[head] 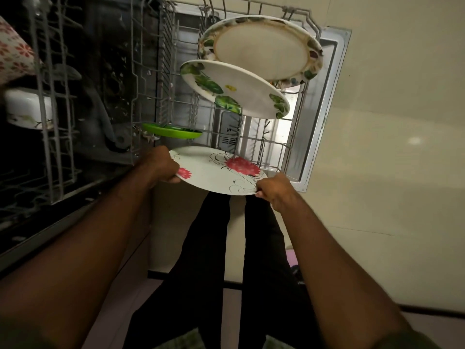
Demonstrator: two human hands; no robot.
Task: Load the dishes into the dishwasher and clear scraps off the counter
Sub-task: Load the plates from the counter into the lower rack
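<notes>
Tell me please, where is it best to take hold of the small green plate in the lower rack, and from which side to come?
Grip the green plate at its rim on the end that points toward the open middle of the lower rack, probably from the right of the picture. Its other end sits against the wire tines, and it is seen nearly edge-on, so a thumb-and-finger pinch across the thin rim seems to suit it.

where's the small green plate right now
In the head view, the green plate stands in the lower rack, left of centre, between the leaf-pattern plate and the red-flower plate.
</notes>
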